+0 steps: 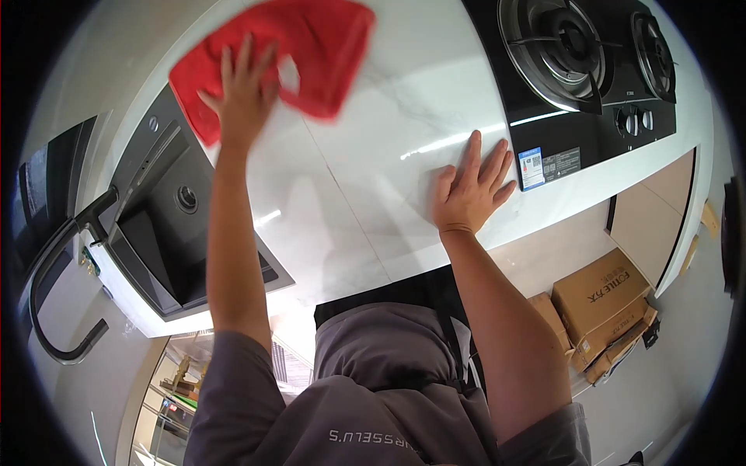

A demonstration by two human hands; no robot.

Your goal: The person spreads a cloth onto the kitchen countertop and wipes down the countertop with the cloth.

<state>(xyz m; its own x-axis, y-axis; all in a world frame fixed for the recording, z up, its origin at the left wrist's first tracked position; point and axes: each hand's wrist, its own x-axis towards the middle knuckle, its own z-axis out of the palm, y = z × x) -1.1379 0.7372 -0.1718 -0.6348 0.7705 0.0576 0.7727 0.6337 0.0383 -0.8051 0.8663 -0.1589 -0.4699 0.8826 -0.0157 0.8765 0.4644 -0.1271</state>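
My left hand (245, 97) lies with spread fingers on a red cloth (326, 46), pressing it flat against the white countertop (318, 202). The cloth is spread out near the back edge, slightly blurred, and a small white patch shows on it beside my fingers. Palm down on the same countertop rests my right hand (474, 186), its fingers stretched out and holding nothing. Its fingertips are close to the front left corner of the black gas hob (567, 128), beside a blue and white label (531, 168).
On the left, a dark sink (171, 210) with a black curved faucet (39, 287) is set into the counter. Metal burners (571, 39) and control knobs (633, 122) are on the hob. Cardboard boxes (602, 299) stand on the floor at the lower right.
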